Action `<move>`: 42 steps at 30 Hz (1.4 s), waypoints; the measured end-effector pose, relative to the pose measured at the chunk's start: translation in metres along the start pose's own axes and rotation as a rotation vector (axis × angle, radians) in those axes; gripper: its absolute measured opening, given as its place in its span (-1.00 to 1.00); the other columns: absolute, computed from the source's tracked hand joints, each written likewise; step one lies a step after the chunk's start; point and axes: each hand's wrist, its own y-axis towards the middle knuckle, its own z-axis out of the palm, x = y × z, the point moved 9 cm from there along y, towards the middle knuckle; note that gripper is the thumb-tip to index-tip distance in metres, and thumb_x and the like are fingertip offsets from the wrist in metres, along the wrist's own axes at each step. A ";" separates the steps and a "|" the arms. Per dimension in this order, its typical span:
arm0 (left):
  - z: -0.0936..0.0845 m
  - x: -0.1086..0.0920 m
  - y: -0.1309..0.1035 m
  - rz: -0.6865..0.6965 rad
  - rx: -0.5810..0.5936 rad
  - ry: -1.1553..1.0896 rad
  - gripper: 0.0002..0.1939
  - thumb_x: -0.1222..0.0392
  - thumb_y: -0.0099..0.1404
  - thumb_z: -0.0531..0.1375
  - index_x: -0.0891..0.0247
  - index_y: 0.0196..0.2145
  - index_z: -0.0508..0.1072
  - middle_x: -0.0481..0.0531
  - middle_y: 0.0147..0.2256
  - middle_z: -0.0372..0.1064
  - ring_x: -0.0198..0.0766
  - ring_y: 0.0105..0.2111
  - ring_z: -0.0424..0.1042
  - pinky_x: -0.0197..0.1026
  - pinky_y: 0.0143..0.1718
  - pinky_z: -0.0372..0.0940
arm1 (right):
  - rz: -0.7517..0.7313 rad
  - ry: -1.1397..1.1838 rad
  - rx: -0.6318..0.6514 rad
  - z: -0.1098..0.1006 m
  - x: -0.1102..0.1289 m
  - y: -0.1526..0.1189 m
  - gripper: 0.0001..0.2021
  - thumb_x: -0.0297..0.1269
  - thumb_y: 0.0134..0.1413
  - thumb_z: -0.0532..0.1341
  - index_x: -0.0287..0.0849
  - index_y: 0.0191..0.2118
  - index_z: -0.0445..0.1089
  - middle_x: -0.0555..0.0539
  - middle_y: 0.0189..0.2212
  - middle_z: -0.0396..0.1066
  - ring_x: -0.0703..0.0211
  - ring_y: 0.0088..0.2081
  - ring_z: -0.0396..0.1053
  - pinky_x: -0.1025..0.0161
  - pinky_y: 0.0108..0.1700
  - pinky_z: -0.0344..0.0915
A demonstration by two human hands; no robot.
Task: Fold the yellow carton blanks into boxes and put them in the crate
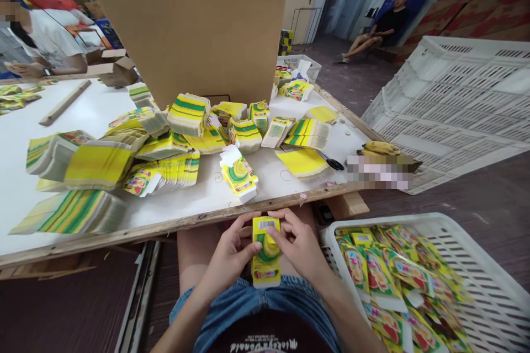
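Observation:
Over my lap I hold a small yellow and green carton (266,253), upright with its barcode end away from me. My left hand (236,248) grips its left edge, the thumb lying on the printed front. At the right edge my right hand (298,240) pinches it near the barcode, thumb pressed on the front. Just beyond my hands, a similar carton (239,174) with white flaps sticking out rests on the white table (207,190). Fanned stacks of flat cartons (97,162) spread along the table, and another stack (188,113) lies farther back.
A white plastic basket (488,265) of yellow cartons stands at my right. Black-handled scissors (334,164) and bananas (379,148) lie near the table's right edge. A large cardboard box (194,27) rises behind the stacks. Stacked white crates (451,105) stand right. Two people sit farther off.

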 end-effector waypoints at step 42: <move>-0.011 -0.025 -0.017 0.290 -0.173 -0.149 -0.53 0.00 0.23 0.26 0.16 0.07 0.45 0.20 0.09 0.41 0.06 0.11 0.36 0.04 0.13 0.27 | 0.298 0.696 -0.093 0.025 -0.035 -0.028 -0.60 -0.10 -0.15 0.44 -0.11 -0.14 0.49 -0.14 -0.31 0.58 -0.02 -0.31 0.52 0.12 -0.24 0.45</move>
